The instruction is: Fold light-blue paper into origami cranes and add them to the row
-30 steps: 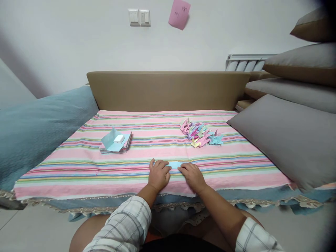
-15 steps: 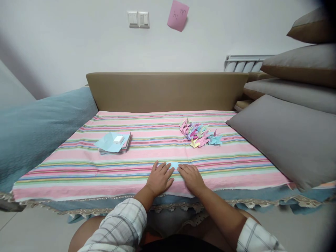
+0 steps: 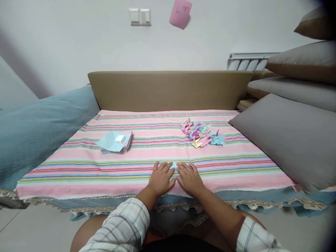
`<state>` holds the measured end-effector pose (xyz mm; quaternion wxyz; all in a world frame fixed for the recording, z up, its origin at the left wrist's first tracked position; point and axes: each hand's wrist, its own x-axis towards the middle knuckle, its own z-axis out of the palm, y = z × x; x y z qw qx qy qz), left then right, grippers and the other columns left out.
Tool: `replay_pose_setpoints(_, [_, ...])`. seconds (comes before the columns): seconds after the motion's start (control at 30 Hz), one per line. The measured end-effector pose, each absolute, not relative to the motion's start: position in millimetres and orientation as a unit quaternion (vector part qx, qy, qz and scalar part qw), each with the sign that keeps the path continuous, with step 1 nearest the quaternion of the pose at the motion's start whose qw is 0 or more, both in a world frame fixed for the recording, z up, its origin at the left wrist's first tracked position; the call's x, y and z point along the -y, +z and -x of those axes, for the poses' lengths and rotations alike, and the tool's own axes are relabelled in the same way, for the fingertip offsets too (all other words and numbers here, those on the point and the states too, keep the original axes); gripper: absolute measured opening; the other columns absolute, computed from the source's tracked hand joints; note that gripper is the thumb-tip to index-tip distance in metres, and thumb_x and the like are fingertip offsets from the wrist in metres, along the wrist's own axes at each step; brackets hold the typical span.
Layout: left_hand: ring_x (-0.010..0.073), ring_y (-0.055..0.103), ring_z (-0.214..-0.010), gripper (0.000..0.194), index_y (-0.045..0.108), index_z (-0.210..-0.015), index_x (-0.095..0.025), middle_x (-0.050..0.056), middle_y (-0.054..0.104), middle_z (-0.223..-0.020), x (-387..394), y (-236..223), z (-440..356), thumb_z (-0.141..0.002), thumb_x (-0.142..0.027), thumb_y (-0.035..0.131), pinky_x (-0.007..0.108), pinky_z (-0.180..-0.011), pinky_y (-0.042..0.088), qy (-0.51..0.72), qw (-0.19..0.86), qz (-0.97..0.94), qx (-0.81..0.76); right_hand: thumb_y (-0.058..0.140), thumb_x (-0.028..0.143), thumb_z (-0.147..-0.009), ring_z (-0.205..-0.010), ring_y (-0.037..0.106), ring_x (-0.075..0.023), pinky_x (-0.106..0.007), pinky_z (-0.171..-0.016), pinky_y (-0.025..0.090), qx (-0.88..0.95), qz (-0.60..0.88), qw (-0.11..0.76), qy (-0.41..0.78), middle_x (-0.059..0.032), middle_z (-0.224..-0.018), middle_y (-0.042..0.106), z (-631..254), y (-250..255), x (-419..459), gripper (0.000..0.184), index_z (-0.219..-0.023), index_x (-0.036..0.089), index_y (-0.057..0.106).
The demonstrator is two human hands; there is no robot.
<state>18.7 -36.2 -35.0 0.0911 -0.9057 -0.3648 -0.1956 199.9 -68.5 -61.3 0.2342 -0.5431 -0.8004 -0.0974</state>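
Note:
A small piece of light blue paper (image 3: pixel 173 165) lies on the striped cloth, mostly covered by both hands. My left hand (image 3: pixel 161 177) rests flat with its fingers spread, the fingertips on the paper's left part. From the other side, my right hand (image 3: pixel 189 178) lies palm down, fingers stretched over the paper's right part. The two index fingertips are close together, with a bit of blue showing between them. Further back to the right sits a cluster of folded paper cranes (image 3: pixel 202 134) in pink, purple, yellow and blue.
At the left stands a stack of square paper (image 3: pixel 117 143), a creased blue sheet and a small white block (image 3: pixel 120 139) on top. Grey cushions (image 3: pixel 286 136) are piled at the right. A brown backrest (image 3: pixel 168 91) and a blue bolster (image 3: pixel 47 126) border the striped cloth (image 3: pixel 78 164).
My right hand has shifted slightly left over the paper, its thumb now showing beside the left thumb. Less of the blue paper is visible. The view has moved a little.

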Motion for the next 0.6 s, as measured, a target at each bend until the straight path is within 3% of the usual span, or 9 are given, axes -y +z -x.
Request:
replay_pose_setpoints(0.2, [0.0273, 0.046, -0.117, 0.037, 0.058, -0.113, -0.027, 0.005, 0.053, -0.131, 35.4, -34.7, -22.0, -0.08, -0.042, 0.053, 0.057, -0.105, 0.02, -0.183, 0.075, 0.911, 0.363, 0.05, 0.029, -0.086, -0.124, 0.044, -0.0224, -0.046, -0.105, 0.02, 0.804, 0.547, 0.218, -0.079, -0.0107, -0.131, 0.053, -193.6, -55.2, 64.4, 0.024, -0.105, 0.019, 0.06])
replay_pose_setpoints(0.37, [0.0317, 0.04, -0.123, 0.039, 0.057, -0.114, -0.031, 0.004, 0.05, -0.134, 32.1, -31.5, -18.4, -0.077, -0.043, 0.057, 0.067, -0.101, 0.016, -0.164, 0.013, 0.907, 0.387, 0.044, 0.026, -0.088, -0.124, 0.044, -0.0236, -0.049, -0.103, 0.024, 0.781, 0.576, 0.237, -0.047, -0.0128, -0.131, 0.052, -188.7, -55.0, 66.4, 0.027, -0.11, 0.017, 0.057])
replay_pose_setpoints(0.5, [0.0333, 0.036, -0.127, 0.048, 0.051, -0.122, -0.037, 0.005, 0.045, -0.139, 32.5, -30.6, -4.6, -0.076, -0.048, 0.058, 0.067, -0.1, 0.015, -0.162, 0.003, 0.905, 0.392, 0.043, 0.028, -0.09, -0.126, 0.042, -0.0234, -0.049, -0.102, 0.024, 0.779, 0.578, 0.239, -0.043, -0.0121, -0.134, 0.049, -188.9, -58.5, 69.0, 0.027, -0.11, 0.017, 0.056])
replay_pose_setpoints(0.6, [0.0321, 0.039, -0.126, 0.047, 0.052, -0.121, -0.035, 0.005, 0.049, -0.136, 34.5, -31.2, 5.0, -0.076, -0.048, 0.058, 0.066, -0.101, 0.016, -0.181, -0.005, 0.893, 0.413, 0.043, 0.029, -0.09, -0.126, 0.041, -0.0232, -0.049, -0.103, 0.023, 0.781, 0.574, 0.242, -0.044, -0.0119, -0.134, 0.049, -189.8, -59.8, 69.5, 0.025, -0.107, 0.018, 0.057])
